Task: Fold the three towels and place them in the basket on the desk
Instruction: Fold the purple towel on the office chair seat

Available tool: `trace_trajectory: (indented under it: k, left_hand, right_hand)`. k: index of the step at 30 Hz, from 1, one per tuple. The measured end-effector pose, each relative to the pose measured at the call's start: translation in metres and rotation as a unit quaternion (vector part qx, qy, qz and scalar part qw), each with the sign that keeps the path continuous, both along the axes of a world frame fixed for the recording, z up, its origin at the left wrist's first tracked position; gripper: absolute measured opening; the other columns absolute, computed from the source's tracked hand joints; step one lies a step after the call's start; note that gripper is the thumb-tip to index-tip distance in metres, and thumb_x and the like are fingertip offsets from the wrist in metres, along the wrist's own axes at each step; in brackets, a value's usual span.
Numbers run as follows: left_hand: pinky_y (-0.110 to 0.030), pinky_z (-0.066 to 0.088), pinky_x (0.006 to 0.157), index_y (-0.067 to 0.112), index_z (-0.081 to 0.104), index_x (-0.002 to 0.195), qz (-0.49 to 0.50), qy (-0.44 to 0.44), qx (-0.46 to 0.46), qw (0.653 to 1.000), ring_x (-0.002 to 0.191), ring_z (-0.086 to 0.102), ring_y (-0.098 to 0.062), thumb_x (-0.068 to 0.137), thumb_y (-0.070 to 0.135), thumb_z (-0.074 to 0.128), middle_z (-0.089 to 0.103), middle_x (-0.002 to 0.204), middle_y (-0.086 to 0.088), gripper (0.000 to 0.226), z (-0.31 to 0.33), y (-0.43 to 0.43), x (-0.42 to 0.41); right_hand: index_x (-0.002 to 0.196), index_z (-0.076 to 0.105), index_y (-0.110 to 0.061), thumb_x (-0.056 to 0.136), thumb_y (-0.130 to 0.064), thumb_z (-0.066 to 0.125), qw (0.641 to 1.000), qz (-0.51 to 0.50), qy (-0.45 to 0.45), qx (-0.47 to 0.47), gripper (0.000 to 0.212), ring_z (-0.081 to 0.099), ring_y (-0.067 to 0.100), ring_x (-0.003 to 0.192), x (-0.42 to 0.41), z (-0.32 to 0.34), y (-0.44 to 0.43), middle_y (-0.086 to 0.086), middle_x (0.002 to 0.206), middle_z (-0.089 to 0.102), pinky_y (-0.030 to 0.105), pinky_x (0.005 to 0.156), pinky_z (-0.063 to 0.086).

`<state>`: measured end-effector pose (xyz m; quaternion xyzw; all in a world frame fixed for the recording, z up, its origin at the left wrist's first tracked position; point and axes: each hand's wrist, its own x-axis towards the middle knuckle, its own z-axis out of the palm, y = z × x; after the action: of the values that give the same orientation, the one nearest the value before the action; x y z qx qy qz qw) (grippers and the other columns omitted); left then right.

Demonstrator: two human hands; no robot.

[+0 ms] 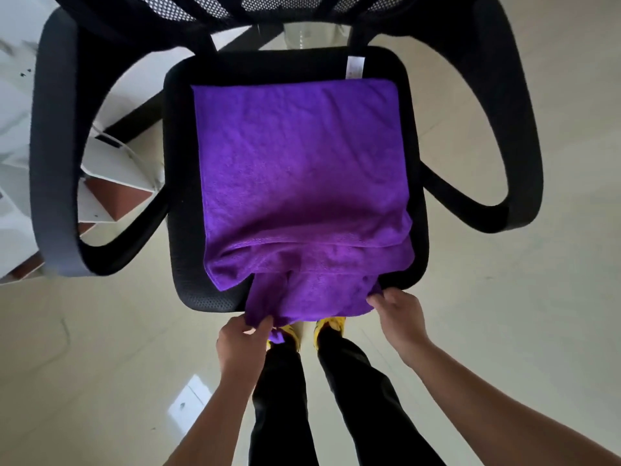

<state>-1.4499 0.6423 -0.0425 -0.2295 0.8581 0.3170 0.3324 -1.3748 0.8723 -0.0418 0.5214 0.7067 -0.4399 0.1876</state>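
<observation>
A purple towel (299,169) lies spread over the seat of a black office chair (181,183), folded so that layered edges show near the front. Its near end hangs over the seat's front edge. My left hand (240,341) pinches the towel's near left corner below the seat edge. My right hand (398,314) grips the near right corner. A white label (355,67) sticks out at the towel's far edge. No basket or other towels are in view.
The chair's armrests (53,163) curve out on both sides, and its mesh back is at the top. A white desk edge (13,129) and white and brown boxes (114,190) sit at the left. My legs and yellow shoes (331,326) stand on pale tiles.
</observation>
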Motion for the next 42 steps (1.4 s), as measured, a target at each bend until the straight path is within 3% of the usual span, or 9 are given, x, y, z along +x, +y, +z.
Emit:
trace_trajectory:
  k: [3, 7, 11, 14, 18, 22, 28, 35, 42]
  left_hand:
    - [-0.031, 0.030, 0.051, 0.006, 0.048, 0.055, 0.135, 0.020, 0.024, 0.990, 0.050, 0.033, -0.021, 0.065, 0.024, 0.065, 0.043, 0.049, -0.010, 0.027, 0.017, -0.005, 0.002]
    - [-0.030, 0.032, 0.050, 0.006, 0.049, 0.075, 0.182, 0.043, 0.059, 0.981, 0.057, 0.039, -0.023, 0.077, 0.001, 0.063, 0.046, 0.061, -0.008, 0.016, 0.035, -0.010, 0.014]
    - [-0.033, 0.049, 0.063, 0.016, 0.050, 0.103, 0.179, 0.028, 0.097, 0.979, 0.070, 0.060, -0.027, 0.081, 0.011, 0.069, 0.066, 0.079, -0.010, 0.029, 0.049, -0.020, 0.049]
    - [-0.032, 0.050, 0.063, 0.025, 0.050, 0.101, 0.099, 0.015, 0.088, 0.991, 0.071, 0.066, -0.022, 0.073, 0.027, 0.080, 0.070, 0.075, -0.004, 0.041, 0.054, -0.043, 0.083]
    - [-0.029, 0.046, 0.056, 0.025, 0.051, 0.103, 0.017, 0.015, 0.059, 0.998, 0.066, 0.063, -0.021, 0.075, 0.020, 0.074, 0.068, 0.071, -0.002, 0.036, 0.054, -0.084, 0.127]
    - [-0.030, 0.040, 0.056, 0.014, 0.060, 0.093, 0.040, 0.010, 0.053, 0.998, 0.062, 0.053, -0.023, 0.086, 0.014, 0.054, 0.061, 0.072, -0.007, 0.010, 0.058, -0.115, 0.166]
    - [-0.030, 0.041, 0.058, 0.013, 0.053, 0.087, 0.009, -0.005, 0.057, 0.998, 0.067, 0.056, -0.025, 0.079, 0.020, 0.070, 0.060, 0.073, -0.004, 0.020, 0.071, -0.147, 0.220]
    - [-0.027, 0.032, 0.047, 0.008, 0.050, 0.075, 0.156, -0.106, 0.109, 0.976, 0.048, 0.042, -0.022, 0.097, 0.025, 0.050, 0.045, 0.063, -0.010, 0.028, 0.061, -0.167, 0.262]
    - [-0.033, 0.050, 0.053, 0.004, 0.059, 0.086, 0.226, -0.115, 0.124, 0.959, 0.073, 0.052, -0.028, 0.095, 0.026, 0.058, 0.056, 0.086, -0.010, 0.024, 0.071, -0.183, 0.266]
  right_hand:
    - [0.068, 0.052, -0.020, 0.076, -0.038, 0.043, 0.992, -0.076, 0.043, 0.096, 0.022, 0.049, 0.021, 0.076, 0.010, 0.018, -0.001, -0.001, 0.080, 0.053, 0.032, 0.069, 0.036]
    - [0.058, 0.037, -0.014, 0.082, -0.032, 0.044, 0.983, -0.121, 0.106, 0.092, 0.031, 0.035, 0.020, 0.056, 0.027, 0.038, -0.006, -0.001, 0.055, 0.038, 0.034, 0.053, 0.029]
    - [0.063, 0.041, -0.017, 0.099, -0.032, 0.049, 0.984, -0.133, 0.098, 0.061, 0.039, 0.038, 0.017, 0.058, 0.050, 0.052, -0.021, -0.003, 0.060, 0.042, 0.033, 0.058, 0.031]
    - [0.061, 0.039, -0.013, 0.092, -0.041, 0.060, 0.990, -0.123, 0.073, -0.006, 0.046, 0.036, 0.017, 0.056, 0.077, 0.063, -0.034, -0.002, 0.059, 0.039, 0.031, 0.054, 0.029]
    - [0.081, 0.068, -0.003, 0.076, -0.027, 0.081, 0.987, -0.090, 0.053, -0.120, 0.028, 0.063, 0.019, 0.063, 0.124, 0.071, -0.047, 0.007, 0.074, 0.069, 0.028, 0.058, 0.048]
    - [0.090, 0.073, -0.004, 0.075, -0.015, 0.080, 0.988, -0.078, 0.007, -0.131, 0.020, 0.068, 0.027, 0.075, 0.176, 0.069, -0.060, 0.013, 0.085, 0.074, 0.034, 0.068, 0.051]
    - [0.085, 0.068, -0.003, 0.084, -0.031, 0.073, 0.988, -0.130, -0.015, -0.080, 0.028, 0.064, 0.030, 0.076, 0.247, 0.072, -0.090, 0.015, 0.085, 0.068, 0.037, 0.065, 0.048]
    - [0.065, 0.052, -0.007, 0.085, -0.031, 0.070, 0.994, -0.094, -0.026, -0.042, 0.036, 0.037, 0.022, 0.059, 0.292, 0.067, -0.107, 0.010, 0.066, 0.042, 0.031, 0.054, 0.025]
    - [0.069, 0.060, -0.015, 0.092, -0.026, 0.059, 0.987, -0.162, -0.022, 0.003, 0.025, 0.051, 0.027, 0.077, 0.309, 0.063, -0.105, 0.013, 0.085, 0.057, 0.050, 0.076, 0.051]
